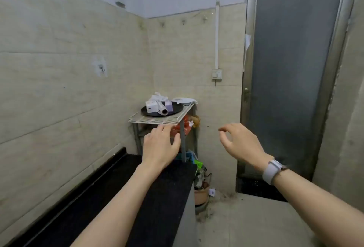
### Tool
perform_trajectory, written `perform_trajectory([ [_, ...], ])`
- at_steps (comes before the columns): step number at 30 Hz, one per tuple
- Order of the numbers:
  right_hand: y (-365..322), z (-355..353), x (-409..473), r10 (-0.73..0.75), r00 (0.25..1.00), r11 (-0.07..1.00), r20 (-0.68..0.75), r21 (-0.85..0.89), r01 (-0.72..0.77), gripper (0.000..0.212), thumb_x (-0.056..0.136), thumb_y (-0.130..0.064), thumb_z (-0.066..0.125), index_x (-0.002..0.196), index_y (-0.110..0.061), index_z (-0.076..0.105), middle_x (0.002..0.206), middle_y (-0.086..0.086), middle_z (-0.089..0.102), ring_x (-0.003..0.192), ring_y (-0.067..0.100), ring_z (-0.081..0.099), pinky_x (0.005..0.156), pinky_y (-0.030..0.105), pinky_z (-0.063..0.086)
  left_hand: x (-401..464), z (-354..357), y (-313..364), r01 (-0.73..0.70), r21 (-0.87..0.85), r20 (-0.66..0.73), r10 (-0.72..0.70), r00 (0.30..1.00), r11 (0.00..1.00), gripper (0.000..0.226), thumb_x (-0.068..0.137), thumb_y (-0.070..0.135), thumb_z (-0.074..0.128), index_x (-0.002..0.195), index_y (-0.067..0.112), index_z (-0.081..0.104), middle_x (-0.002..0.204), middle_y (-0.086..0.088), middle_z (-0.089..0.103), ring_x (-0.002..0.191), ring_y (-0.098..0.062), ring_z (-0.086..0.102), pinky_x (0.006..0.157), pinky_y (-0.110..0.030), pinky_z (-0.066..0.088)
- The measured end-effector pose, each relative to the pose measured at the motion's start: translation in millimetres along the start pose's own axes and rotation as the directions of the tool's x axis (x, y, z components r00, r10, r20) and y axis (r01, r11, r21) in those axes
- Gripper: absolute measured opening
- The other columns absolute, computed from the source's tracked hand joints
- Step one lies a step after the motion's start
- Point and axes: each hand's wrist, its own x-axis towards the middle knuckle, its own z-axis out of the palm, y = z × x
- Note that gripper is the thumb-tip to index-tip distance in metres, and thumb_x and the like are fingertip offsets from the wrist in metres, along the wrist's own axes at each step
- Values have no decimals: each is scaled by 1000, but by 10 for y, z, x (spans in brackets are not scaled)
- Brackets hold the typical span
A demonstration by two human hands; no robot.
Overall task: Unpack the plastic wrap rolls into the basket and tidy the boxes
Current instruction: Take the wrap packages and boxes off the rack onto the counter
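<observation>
A white wire rack [157, 120] stands in the tiled corner. On its top shelf rests a round black basket [176, 109]. Inside the basket lies a plastic wrap roll [162, 109] between a white box [151, 106] and a pale purple box [168, 104], with crumpled white packaging behind them. My left hand [160, 144] is stretched out just below the shelf's front edge, fingers apart, holding nothing. My right hand [239, 141] hovers to the right of the rack, fingers loosely curled and empty, with a pale watch strap on the wrist.
A black countertop [110, 197] runs along the left wall up to the rack. Red bags and clutter [183, 128] fill the rack's lower shelves. A clay pot [201, 193] sits on the floor. A frosted door [291, 69] stands at the right.
</observation>
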Motion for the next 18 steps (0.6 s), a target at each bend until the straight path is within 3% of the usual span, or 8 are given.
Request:
perform_trajectory([
  [6,790,801,17,112,970,994,216,-28,-108,31,91,-32,41,113,-22,60,120,-2,63,113,18,53,85,35,46,65,1036,-203,40,4,170,-41,985,999,43,90,34,47,128,15,50,130,-5,57,117,-24,52,96,-41,42],
  [11,1593,1269,451,135,910,991,393,-30,-134,34,93,-30,41,119,-16,58,125,7,60,119,24,48,92,38,44,453,2018,-166,120,-14,306,-110,946,993,43,92,35,46,130,15,48,133,-6,53,121,-24,49,96,-42,42],
  [15,2214,1494,1070,113,877,990,466,18,-137,35,93,-30,42,120,-15,57,127,7,60,119,24,51,95,35,42,1094,2676,-12,158,20,406,-152,901,987,43,91,35,45,130,15,48,133,-6,53,121,-25,49,96,-42,41],
  [18,2560,1615,1563,92,872,990,480,49,-132,34,94,-28,41,119,-14,58,126,6,61,116,21,53,90,28,40,1617,3008,82,130,47,400,-138,906,990,40,91,34,45,127,16,50,131,-5,54,120,-26,50,95,-41,41],
])
